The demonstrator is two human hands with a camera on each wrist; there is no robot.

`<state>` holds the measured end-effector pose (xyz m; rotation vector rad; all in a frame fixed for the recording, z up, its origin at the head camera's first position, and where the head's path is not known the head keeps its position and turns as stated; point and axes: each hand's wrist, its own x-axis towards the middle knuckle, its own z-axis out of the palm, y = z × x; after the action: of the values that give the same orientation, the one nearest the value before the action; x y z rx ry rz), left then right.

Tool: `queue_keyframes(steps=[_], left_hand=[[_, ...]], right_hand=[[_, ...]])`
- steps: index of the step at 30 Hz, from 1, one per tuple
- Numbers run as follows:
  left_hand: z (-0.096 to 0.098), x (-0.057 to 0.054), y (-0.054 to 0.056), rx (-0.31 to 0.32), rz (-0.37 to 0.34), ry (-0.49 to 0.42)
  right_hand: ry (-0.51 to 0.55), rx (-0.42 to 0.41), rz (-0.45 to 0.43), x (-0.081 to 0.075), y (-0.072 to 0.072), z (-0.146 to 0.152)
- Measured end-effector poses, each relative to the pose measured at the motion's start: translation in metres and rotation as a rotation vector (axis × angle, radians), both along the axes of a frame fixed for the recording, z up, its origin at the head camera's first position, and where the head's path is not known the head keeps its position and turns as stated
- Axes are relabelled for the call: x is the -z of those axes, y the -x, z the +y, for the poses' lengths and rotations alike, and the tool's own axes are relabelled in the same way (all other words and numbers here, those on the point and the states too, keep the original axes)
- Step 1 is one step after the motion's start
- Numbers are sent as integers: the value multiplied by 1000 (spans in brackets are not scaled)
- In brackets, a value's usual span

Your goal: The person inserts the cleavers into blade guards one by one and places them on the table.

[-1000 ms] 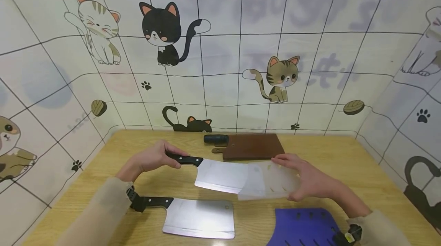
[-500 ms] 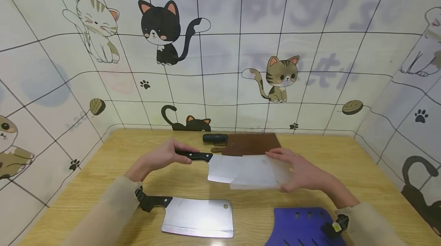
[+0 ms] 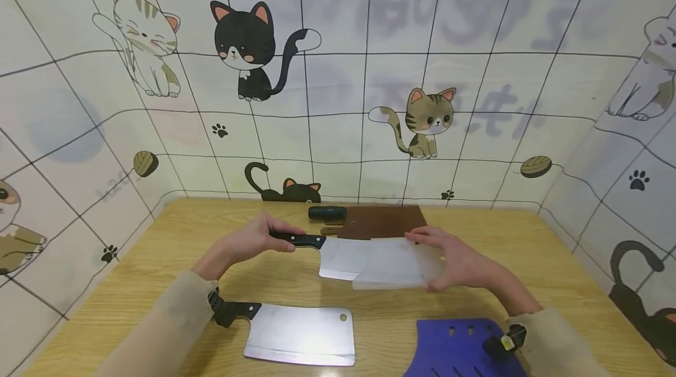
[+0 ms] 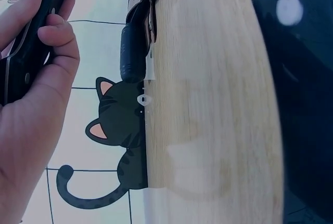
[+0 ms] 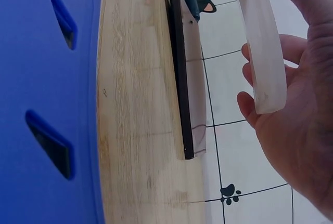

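Note:
My left hand grips the black handle of a cleaver, held above the table with its blade pointing right. A translucent white blade sheath covers much of that blade. At the sheath's right end, my right hand holds it between thumb and fingers. In the left wrist view, fingers curl round the cleaver's handle. The right wrist view shows the sheath edge-on in the hand. How far the blade reaches inside is partly hidden by the cloudy plastic.
On the wooden table, a second cleaver lies in front, its handle end partly behind the left wrist gear. A blue slotted plastic piece lies front right. A dark-handled knife in a brown cover lies at the back near the cat-patterned wall.
The cleaver has moved right and the sheath slightly left, so more of the blade is covered. Over the last half second the hands have barely moved.

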<state>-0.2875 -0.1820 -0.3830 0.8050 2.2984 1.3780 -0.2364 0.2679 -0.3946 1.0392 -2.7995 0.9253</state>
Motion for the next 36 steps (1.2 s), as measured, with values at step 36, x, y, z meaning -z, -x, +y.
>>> queue_keyframes(steps=[36], left_hand=[[46, 21, -13, -105, 4, -117]], right_hand=[[-7, 88, -35, 1, 8, -19]])
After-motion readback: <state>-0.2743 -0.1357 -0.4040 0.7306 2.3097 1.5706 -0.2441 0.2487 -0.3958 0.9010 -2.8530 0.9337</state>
